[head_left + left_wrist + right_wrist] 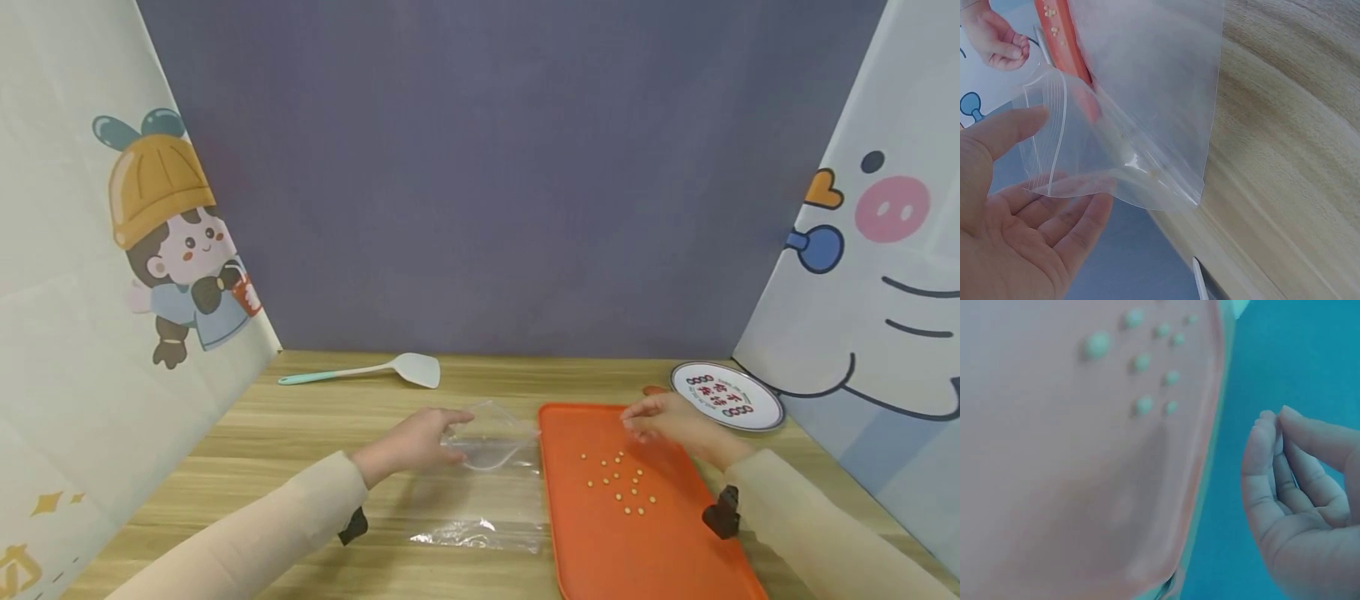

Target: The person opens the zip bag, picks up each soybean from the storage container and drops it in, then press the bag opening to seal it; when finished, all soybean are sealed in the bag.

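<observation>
My left hand point(420, 442) holds a clear zip-lock bag point(480, 517) at its mouth. In the left wrist view the thumb lies over the zip strip point(1057, 134) and the other fingers sit behind it. A small yellowish speck point(1153, 174) shows through the plastic. Over the far right part of an orange tray point(600, 558) hovers my right hand point(667, 421), thumb and fingertips brought together. In the right wrist view nothing shows between those fingertips. Several small round yellow beans point(617, 476) lie scattered on the tray, nearer me than this hand.
A pale spatula point(416, 368) with a mint handle lies at the back left. At the back right stands a white plate point(727, 396) with red print, a small orange-red piece point(655, 390) beside it. A grey wall point(480, 183) closes the table's back edge.
</observation>
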The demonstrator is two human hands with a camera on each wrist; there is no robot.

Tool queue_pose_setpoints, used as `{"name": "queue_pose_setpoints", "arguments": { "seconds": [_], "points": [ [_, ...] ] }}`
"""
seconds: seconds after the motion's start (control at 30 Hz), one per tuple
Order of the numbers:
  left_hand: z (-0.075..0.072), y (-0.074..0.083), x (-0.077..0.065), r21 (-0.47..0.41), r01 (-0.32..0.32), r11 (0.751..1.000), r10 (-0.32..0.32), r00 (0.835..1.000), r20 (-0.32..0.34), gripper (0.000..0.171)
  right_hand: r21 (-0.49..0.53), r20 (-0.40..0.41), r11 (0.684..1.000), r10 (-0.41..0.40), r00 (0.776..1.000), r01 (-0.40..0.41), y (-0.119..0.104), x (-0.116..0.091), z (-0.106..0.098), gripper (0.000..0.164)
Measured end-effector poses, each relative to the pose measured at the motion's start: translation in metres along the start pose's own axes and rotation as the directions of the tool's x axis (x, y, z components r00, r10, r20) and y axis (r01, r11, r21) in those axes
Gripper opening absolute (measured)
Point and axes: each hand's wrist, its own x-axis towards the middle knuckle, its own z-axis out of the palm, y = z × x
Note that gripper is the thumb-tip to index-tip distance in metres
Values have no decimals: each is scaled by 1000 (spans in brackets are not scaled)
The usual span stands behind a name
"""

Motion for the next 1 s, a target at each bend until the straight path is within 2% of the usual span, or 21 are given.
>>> {"name": "queue_pose_setpoints", "arguments": {
  "seconds": [0.13,0.3,0.43,0.7,1.0],
  "points": [
    [0,0,0,5,-2,1000,2,1000,-5,65,-10,-11,1000,-15,1000,15,-15,4,6,40],
    [0,-1,1,8,-1,1000,1,1000,-10,66,13,-4,997,-75,997,75,-35,13,20,38],
    [0,-1,1,21,-14,1000,14,1000,-14,66,47,4,993,-104,995,104,-52,19,34,37],
    [1,0,3,31,-19,999,20,1000,-14,68,53,82,986,-160,984,156,-84,25,64,31],
    [-1,1,4,49,-22,999,24,999,-34,66,67,90,981,-188,978,182,-108,37,97,25]
  ]
}}
